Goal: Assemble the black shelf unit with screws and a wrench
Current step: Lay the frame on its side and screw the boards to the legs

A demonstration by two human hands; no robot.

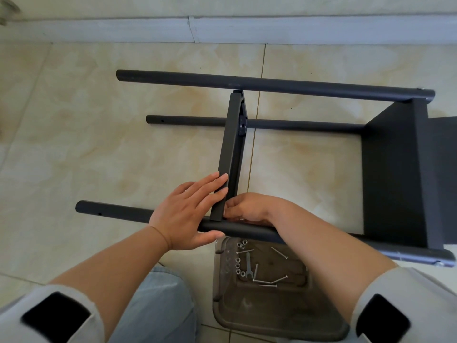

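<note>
The black shelf unit lies on its side on the tiled floor, with three round posts running left to right. One shelf panel is fixed at the right end. A second shelf panel stands on edge between the far post and the near post. My left hand lies flat with straight fingers against the panel's left face, thumb under the near post. My right hand is curled at the panel's lower corner by the near post; what its fingertips pinch is hidden.
A clear plastic tray sits on the floor just below the near post, holding several screws, several nuts and a small flat wrench. My knee in light jeans is at the bottom left. A wall skirting runs behind.
</note>
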